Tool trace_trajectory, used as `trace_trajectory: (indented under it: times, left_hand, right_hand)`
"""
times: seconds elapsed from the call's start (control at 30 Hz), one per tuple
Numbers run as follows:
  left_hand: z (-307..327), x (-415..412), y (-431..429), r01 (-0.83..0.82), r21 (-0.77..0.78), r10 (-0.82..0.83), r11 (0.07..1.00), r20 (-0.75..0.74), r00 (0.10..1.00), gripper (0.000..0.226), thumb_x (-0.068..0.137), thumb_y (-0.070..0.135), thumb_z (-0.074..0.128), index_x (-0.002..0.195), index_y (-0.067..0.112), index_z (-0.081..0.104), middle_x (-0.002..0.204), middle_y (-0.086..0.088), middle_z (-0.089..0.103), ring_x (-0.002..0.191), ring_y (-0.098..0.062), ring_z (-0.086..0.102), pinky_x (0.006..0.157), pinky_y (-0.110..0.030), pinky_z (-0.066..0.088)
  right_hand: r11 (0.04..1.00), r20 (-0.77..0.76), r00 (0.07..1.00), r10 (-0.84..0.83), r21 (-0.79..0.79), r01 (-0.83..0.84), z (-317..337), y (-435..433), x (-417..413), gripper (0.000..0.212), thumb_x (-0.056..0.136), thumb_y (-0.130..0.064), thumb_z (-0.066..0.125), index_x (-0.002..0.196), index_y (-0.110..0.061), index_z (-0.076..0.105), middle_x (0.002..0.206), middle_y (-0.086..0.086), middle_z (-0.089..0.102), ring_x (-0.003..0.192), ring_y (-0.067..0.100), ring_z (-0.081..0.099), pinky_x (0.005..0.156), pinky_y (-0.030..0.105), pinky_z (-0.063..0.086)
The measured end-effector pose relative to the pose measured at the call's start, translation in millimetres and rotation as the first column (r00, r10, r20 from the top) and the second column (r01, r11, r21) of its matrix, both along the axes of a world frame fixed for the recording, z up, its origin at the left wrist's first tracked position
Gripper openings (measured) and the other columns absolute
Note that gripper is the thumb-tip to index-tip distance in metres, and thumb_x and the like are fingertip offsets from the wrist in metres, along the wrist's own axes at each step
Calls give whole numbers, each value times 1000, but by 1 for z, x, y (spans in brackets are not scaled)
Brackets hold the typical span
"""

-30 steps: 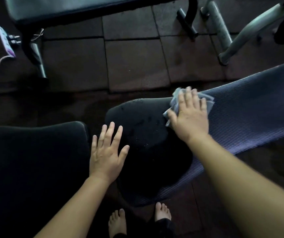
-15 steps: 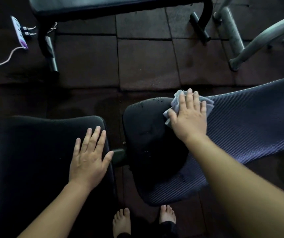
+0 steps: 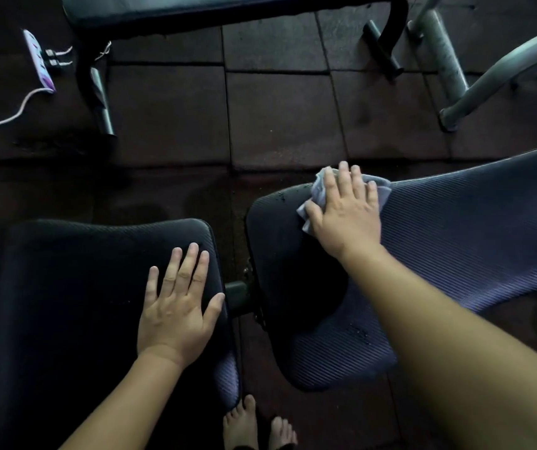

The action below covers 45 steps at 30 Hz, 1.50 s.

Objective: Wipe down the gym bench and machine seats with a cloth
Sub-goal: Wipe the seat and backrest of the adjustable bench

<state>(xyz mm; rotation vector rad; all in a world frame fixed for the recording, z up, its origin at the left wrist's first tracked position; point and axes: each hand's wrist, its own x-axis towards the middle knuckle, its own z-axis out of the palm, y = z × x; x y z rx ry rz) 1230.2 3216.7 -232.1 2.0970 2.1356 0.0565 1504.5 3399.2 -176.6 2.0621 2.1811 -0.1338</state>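
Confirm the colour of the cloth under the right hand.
Pale grey-blue, plain. The cloth shows best in the head view, pressed under the right hand.

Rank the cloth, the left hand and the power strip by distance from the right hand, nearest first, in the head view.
1. Cloth, pressed under the right hand on the bench pad.
2. Left hand, flat on the seat pad to the left.
3. Power strip, on the floor, far upper left.
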Motion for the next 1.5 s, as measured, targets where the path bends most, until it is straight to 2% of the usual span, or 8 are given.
trace_trajectory:
  times: [0.27, 0.47, 0.57, 0.73, 0.87, 0.97, 1.23, 1.5]
  left_hand:
    - [1, 1, 0, 1, 27, -1, 1000, -17, 1000, 76, 101, 59, 30, 165, 18, 23, 175, 2, 10, 161, -21, 8, 128, -56, 12]
    - [1, 1, 0, -5, 25, 5, 1000, -23, 1000, 76, 101, 60, 29, 165, 19, 23, 175, 2, 11, 161, -21, 8, 128, -55, 13]
    - [1, 2, 0, -10, 25, 11, 1000, -21, 1000, 77, 100, 60, 30, 165, 20, 24, 174, 2, 13, 161, -21, 11, 128, -55, 14]
    - [2, 2, -1, -16, 22, 16, 1000, -12, 1000, 77, 100, 61, 31, 166, 22, 21, 175, 4, 11, 161, -20, 9, 128, -55, 13]
    - [3, 1, 0, -15, 13, 15, 1000, -2, 1000, 77, 101, 62, 30, 166, 22, 21, 175, 3, 10, 161, -19, 8, 128, -54, 11]
    - [3, 1, -1, -15, 24, 15, 1000, 14, 1000, 77, 101, 62, 30, 165, 21, 23, 175, 3, 11, 161, -20, 9, 129, -54, 11]
    - [3, 1, 1, -11, 7, 11, 1000, 29, 1000, 76, 101, 62, 28, 166, 23, 18, 175, 4, 8, 161, -19, 4, 129, -52, 4]
    - [6, 3, 0, -17, -6, 17, 1000, 37, 999, 77, 101, 63, 24, 166, 23, 16, 175, 5, 4, 161, -18, 0, 129, -51, 1]
  right_hand:
    - [844, -68, 845, 530, -51, -534, -13, -63, -14, 78, 97, -63, 34, 164, -22, 26, 172, 4, 15, 159, 23, 11, 127, 48, 13]
    - [978, -2, 979, 204, -41, -204, -4, 16, -13, 77, 99, -68, 31, 164, -28, 21, 173, 5, 13, 160, 24, 5, 128, 47, 3]
    - [949, -47, 950, 310, -48, -312, -10, -5, -56, 76, 99, -64, 32, 164, -26, 20, 173, 6, 9, 160, 25, 2, 128, 49, 2]
    - [759, -53, 767, 640, -110, -641, -15, -69, -39, 81, 96, -66, 34, 164, -23, 24, 173, 6, 11, 160, 24, 4, 129, 50, 8]
    - [858, -113, 873, 474, -162, -487, -8, -77, -52, 96, 95, -75, 31, 166, -16, 6, 173, 2, -3, 159, 20, -9, 130, 48, 2]
    - [917, -86, 924, 373, -119, -382, -17, -90, -78, 84, 103, -64, 28, 166, -15, 1, 173, 4, -8, 158, 20, -15, 128, 45, -7]
    - [903, -15, 908, 419, -103, -418, -21, -26, -95, 68, 107, -48, 27, 166, -16, 13, 174, 5, 3, 160, 22, -4, 129, 48, -1]
    - [830, -11, 836, 548, -118, -546, -20, -179, -37, 68, 104, -41, 42, 164, -15, 23, 173, 5, 11, 160, 23, 4, 128, 49, 8]
